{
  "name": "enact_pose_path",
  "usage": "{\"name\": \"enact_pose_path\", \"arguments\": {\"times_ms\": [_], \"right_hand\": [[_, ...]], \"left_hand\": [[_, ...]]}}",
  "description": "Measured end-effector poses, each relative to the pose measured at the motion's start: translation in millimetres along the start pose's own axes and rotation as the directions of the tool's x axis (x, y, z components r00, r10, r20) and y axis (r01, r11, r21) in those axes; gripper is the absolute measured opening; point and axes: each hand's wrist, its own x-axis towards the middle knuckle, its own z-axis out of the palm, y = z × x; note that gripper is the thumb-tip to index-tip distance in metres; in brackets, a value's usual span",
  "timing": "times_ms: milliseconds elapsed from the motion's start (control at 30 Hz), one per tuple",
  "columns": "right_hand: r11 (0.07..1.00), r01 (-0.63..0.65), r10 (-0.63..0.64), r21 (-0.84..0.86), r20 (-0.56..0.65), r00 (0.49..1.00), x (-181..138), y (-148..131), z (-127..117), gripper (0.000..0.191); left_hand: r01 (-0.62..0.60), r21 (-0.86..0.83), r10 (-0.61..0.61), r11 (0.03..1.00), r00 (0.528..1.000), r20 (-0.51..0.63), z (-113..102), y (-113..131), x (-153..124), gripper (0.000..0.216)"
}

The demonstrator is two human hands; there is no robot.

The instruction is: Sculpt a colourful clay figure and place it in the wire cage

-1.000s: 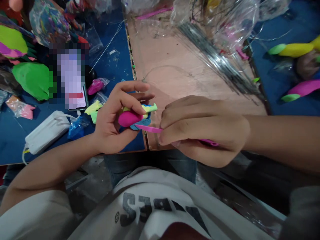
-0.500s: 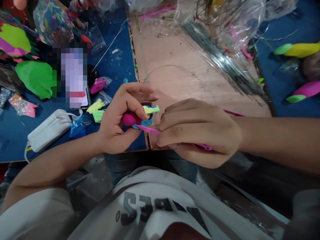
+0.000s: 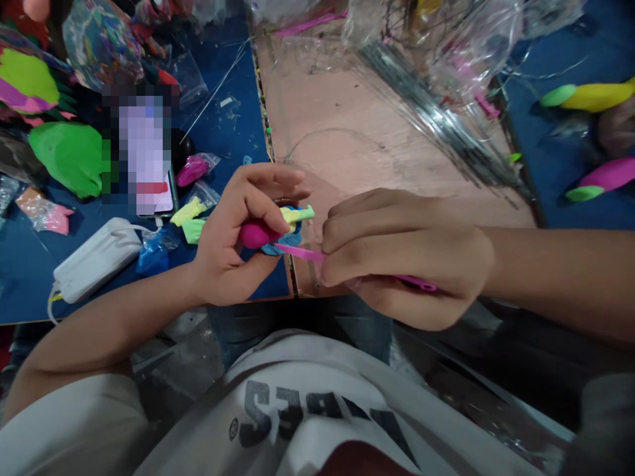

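Near the front edge of the table, my left hand [image 3: 243,231] is closed around a small clay figure [image 3: 260,234] with a magenta rounded part, blue parts and a pale yellow-green piece sticking out to the right. My right hand [image 3: 407,258] grips a pink modelling tool [image 3: 302,252], its blade pointing left. The blade's tip is at the blue clay on the figure's lower side; whether it presses in cannot be made out. The tool's looped end shows below my right fingers. My palm and fingers hide part of the figure.
Metal wires [image 3: 436,112] lie on the wooden board [image 3: 317,99]. To the left are a phone [image 3: 149,152], a white power bank [image 3: 96,251] with a cable, green clay [image 3: 69,157] and bagged clay pieces. Yellow and pink clay shapes [image 3: 608,180] lie at right.
My right hand has shifted a little to the right with the pink tool, drawing its blade slightly back along the blue clay. My left hand and the figure have barely moved.
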Motion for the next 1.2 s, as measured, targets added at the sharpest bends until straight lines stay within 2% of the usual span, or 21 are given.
{"name": "enact_pose_path", "arguments": {"times_ms": [233,500,633,733,833,900,933,967,1000,1033,1200], "right_hand": [[1.0,0.014,-0.013,-0.025,0.024,1.0,1,3,4,0.021],[0.999,0.04,-0.038,-0.031,0.047,0.998,-2,2,0,0.018],[0.999,0.049,-0.048,-0.005,0.033,0.998,0,3,3,0.014],[0.999,0.037,-0.037,-0.012,0.052,0.998,2,3,4,0.015],[0.999,0.046,-0.046,-0.02,0.02,0.999,3,3,5,0.017],[0.998,0.062,-0.062,-0.011,-0.004,0.998,3,3,6,0.017],[0.998,0.065,-0.065,-0.006,-0.007,0.998,3,3,6,0.017],[0.998,0.064,-0.064,-0.005,-0.004,0.998,3,3,6,0.017],[0.998,0.059,-0.059,-0.009,0.006,0.998,2,3,6,0.016],[0.998,0.054,-0.054,-0.017,0.02,0.998,2,3,6,0.015],[0.998,0.056,-0.054,-0.026,0.067,0.996,1,5,5,0.014]], "left_hand": [[-0.007,0.037,0.005,0.999,0.999,0.046,-3,1,0,0.033],[0.08,0.021,-0.079,0.997,0.996,-0.031,4,6,0,0.025],[0.065,0.044,-0.063,0.997,0.997,-0.048,6,3,0,0.021],[0.135,0.053,-0.132,0.989,0.989,-0.063,7,5,0,0.017],[0.029,0.072,-0.029,0.997,1.0,-0.003,7,11,2,0.026],[0.212,0.091,-0.207,0.973,0.977,-0.056,7,15,2,0.007],[0.258,0.089,-0.252,0.962,0.965,-0.072,7,15,2,0.004],[0.23,0.087,-0.225,0.969,0.973,-0.059,7,15,3,0.006],[0.116,0.078,-0.113,0.99,0.993,-0.038,6,13,2,0.014],[0.072,0.066,-0.071,0.995,0.997,-0.019,6,11,2,0.019],[0.056,0.074,-0.053,0.996,0.998,-0.045,6,5,1,0.018]]}}
